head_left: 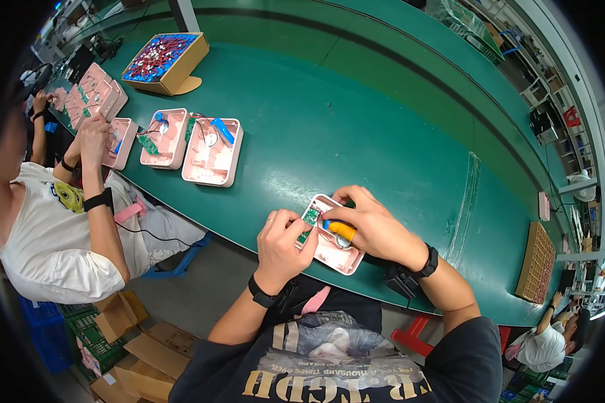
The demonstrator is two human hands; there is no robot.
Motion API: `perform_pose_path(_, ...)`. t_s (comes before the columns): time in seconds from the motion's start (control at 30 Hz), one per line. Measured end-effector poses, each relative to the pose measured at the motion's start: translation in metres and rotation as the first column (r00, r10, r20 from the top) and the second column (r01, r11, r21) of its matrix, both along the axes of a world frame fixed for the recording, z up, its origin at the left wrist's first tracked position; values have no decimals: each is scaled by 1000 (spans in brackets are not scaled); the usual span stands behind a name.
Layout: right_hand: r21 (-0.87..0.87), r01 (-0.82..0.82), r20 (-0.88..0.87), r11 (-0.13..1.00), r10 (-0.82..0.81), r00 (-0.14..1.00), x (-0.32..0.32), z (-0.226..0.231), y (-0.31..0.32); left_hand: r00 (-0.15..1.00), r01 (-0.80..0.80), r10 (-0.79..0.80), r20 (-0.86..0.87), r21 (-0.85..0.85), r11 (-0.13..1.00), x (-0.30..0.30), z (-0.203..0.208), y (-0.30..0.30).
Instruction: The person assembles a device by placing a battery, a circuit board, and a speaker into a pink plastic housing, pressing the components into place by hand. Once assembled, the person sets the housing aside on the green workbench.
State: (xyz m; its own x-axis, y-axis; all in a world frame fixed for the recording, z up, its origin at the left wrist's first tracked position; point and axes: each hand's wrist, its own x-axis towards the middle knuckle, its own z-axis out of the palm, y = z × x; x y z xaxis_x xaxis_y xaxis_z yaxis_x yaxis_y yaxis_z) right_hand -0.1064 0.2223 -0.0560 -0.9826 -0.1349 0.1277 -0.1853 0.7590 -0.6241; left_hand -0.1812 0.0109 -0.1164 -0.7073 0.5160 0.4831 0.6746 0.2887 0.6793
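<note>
A pink plastic housing (339, 260) lies in front of me near the table's edge, its inside facing up. My left hand (284, 243) is closed at its left end, thumb and index finger pinching the green circuit board (312, 215), which is partly covered by the fingers. Over the housing's right side reaches my right hand (370, 225), closed round a yellow rounded tool (341, 230) with a blue end. The tool's kind is hidden by the fingers. Beneath it, a round silvery part (343, 241) shows inside the housing.
To the left stand two open pink housings, one with a blue battery (222, 131) and wires. Beyond them is a carton (178, 75) of blue parts with red wires. A co-worker's hands (94, 138) work on another housing at left. A divided brown tray (537, 263) lies far right.
</note>
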Motion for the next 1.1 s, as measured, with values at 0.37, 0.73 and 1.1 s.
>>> perform_pose_path(0.37,59,6,-75,998,-2,997,-11,6,1,1000,-7,8,15,-13,1000,-1,-2,-1)
perform_pose_path(0.73,139,70,-179,988,-45,983,-7,8,-4,1000,-16,16,14,-7,1000,-1,-3,-2)
perform_pose_path(1.1,289,79,-106,954,-50,993,-7,8,-12,999,-32,32,7,0,999,0,-2,1)
